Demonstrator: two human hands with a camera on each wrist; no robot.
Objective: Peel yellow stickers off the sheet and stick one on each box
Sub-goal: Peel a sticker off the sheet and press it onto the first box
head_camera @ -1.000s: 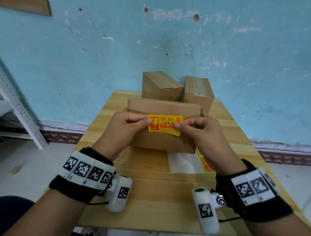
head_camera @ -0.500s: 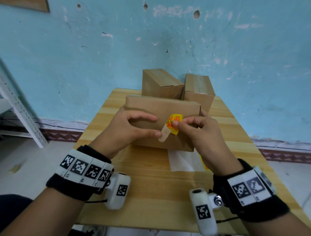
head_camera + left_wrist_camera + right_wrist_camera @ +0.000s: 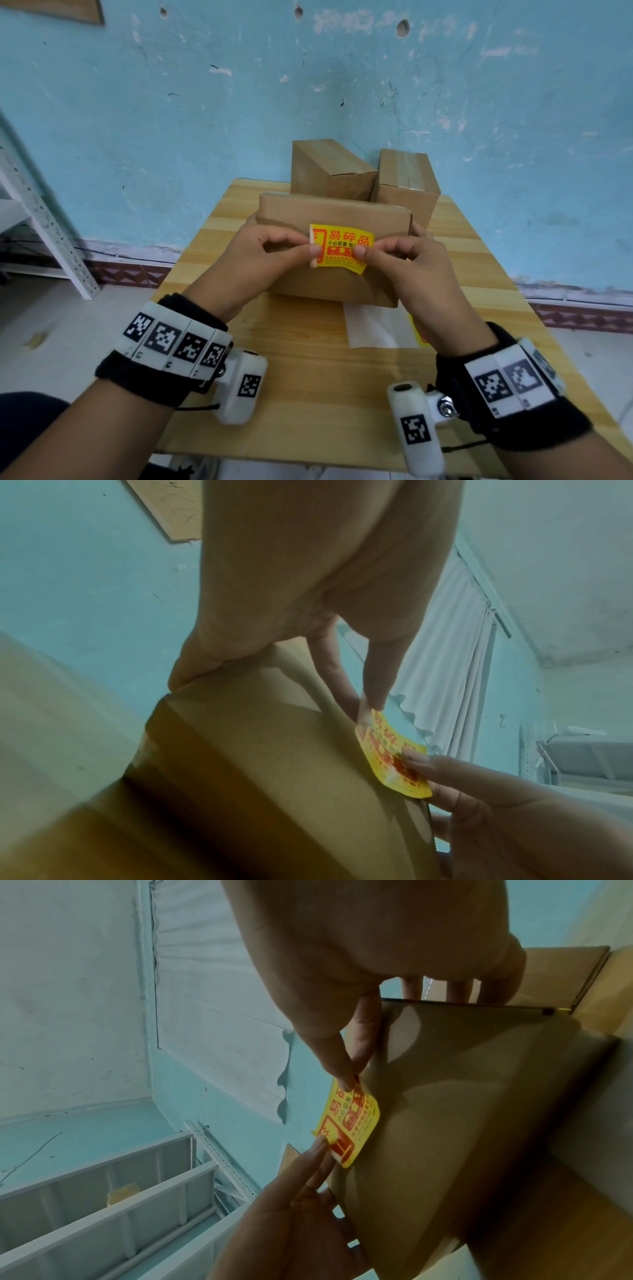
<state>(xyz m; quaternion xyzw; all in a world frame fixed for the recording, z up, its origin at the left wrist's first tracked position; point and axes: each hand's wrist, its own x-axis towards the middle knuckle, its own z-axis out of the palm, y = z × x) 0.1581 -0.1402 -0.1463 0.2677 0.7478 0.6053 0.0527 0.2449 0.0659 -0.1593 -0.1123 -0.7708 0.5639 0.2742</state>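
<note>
A yellow sticker (image 3: 342, 248) with red print is stretched between my two hands, over the sloping near face of the front cardboard box (image 3: 329, 209). My left hand (image 3: 311, 247) pinches its left edge, which curls up. My right hand (image 3: 362, 249) pinches its lower right part. In the left wrist view the sticker (image 3: 394, 756) lies close along the box (image 3: 257, 764). The right wrist view shows the sticker (image 3: 354, 1123) bowed against the box (image 3: 462, 1110). How much of it adheres I cannot tell. The white sticker sheet (image 3: 376, 329) lies on the table behind my right wrist.
Two more cardboard boxes (image 3: 329, 168) (image 3: 407, 174) stand at the back of the wooden table (image 3: 308, 377), against the blue wall. A white metal shelf (image 3: 41, 226) stands on the floor to the left. The table is narrow, with edges near both forearms.
Half a second ago only my right hand held the curled sticker. My left hand has taken its left edge again and the sticker is spread wide across the box.
</note>
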